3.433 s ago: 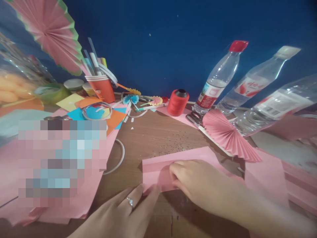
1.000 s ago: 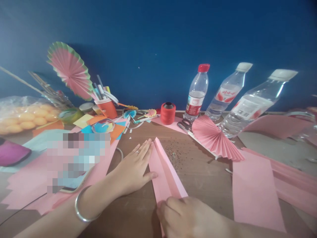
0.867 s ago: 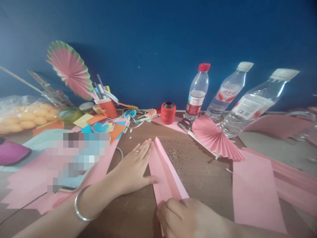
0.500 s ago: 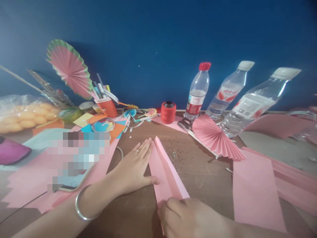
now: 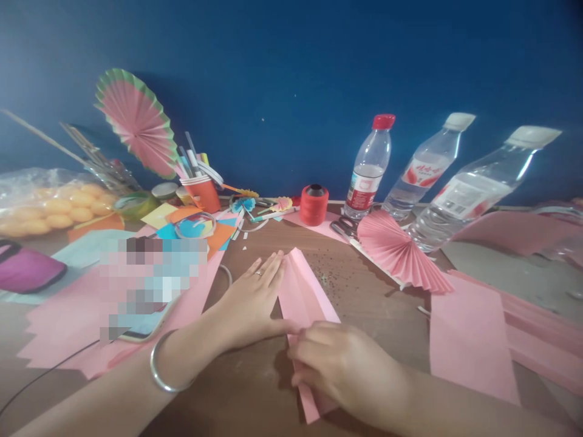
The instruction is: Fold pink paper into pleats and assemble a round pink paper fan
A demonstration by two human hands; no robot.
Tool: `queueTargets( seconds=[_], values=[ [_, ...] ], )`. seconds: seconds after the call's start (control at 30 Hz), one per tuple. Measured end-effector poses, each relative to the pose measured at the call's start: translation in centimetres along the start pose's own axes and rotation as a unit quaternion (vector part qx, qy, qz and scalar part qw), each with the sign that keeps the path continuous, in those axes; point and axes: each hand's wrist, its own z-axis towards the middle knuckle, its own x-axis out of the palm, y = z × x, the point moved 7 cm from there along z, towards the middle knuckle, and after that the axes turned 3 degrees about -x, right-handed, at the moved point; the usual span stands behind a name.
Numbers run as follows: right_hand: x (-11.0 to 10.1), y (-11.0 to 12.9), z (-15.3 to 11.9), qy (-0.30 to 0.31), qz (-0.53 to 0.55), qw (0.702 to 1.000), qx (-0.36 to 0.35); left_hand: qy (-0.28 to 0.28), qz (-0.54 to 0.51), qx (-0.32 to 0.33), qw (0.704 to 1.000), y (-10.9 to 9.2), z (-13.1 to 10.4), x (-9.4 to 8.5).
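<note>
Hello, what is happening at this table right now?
A person is folding a long pink paper strip on a wooden table. The left hand lies flat along the strip's left edge, and the right hand presses its near part. A finished pink fan, red thread spool and three water bottles stand behind.

three bottles [image 5: 370, 173] along the blue wall [image 5: 291, 73], beside a red spool [image 5: 314, 205]. scissors [image 5: 345, 227] and a pink fan [image 5: 401, 252] just in front. on the left an orange cup [image 5: 202, 192] of pens, a green-edged fan [image 5: 136, 121], tape roll [image 5: 195, 224], bagged yellow balls [image 5: 45, 203], loose coloured sheets [image 5: 471, 340] across the table [image 5: 364, 303].
</note>
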Motion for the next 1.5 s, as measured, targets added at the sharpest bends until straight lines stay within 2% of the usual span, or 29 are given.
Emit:
queueTargets(
  seconds=[0.23, 0.47, 0.63, 0.73, 0.8, 0.9, 1.0, 1.07, 1.13, 1.3, 1.4, 1.5],
  values=[
    [1.2, -0.9, 0.5, 0.039, -0.040, 0.998, 0.023, 0.007, 0.011, -0.003, 1.000, 0.2, 0.0, 0.6],
    [1.7, -0.8, 0.0, 0.068, -0.034, 0.996, 0.044, 0.005, 0.004, -0.004, 1.000, 0.2, -0.2, 0.2],
    [2.3, -0.8, -0.6, 0.060, -0.033, 0.997, 0.030, 0.014, 0.000, -0.009, 1.000, 0.0, -0.4, -0.4],
    [1.8, -0.6, -0.8, 0.059, -0.041, 0.997, 0.012, -0.005, 0.014, -0.014, 1.000, -0.3, -0.5, -0.4],
    [1.1, -0.8, -0.7, 0.043, -0.049, 0.998, 0.021, -0.039, 0.044, -0.040, 0.998, -0.6, -0.6, -0.6],
    [-0.2, -1.4, -0.5, -0.011, -0.096, 0.994, 0.042, -0.092, 0.111, -0.128, 0.981, -0.7, -1.3, -1.3],
    [-1.0, -2.3, -0.6, -0.075, -0.150, 0.984, 0.063, -0.103, 0.166, -0.163, 0.967, -1.1, -2.1, -1.9],
    [-1.4, -3.1, -0.8, -0.108, -0.175, 0.975, 0.088, -0.101, 0.187, -0.146, 0.966, -1.3, -2.4, -2.1],
    [-1.6, -3.7, -1.0, -0.115, -0.190, 0.969, 0.104, -0.101, 0.199, -0.125, 0.967, -1.3, -2.7, -2.1],
    [-0.9, -4.3, -0.8, -0.057, -0.182, 0.975, 0.110, -0.106, 0.234, -0.105, 0.961, -1.5, -2.7, -1.9],
    [-0.7, -4.2, -0.4, -0.037, -0.195, 0.975, 0.098, -0.139, 0.249, -0.101, 0.953, -2.3, -2.4, -2.3],
    [-0.7, -4.2, 0.0, -0.017, -0.185, 0.978, 0.096, -0.149, 0.211, -0.030, 0.966, -3.9, -1.9, -2.1]
  ],
)
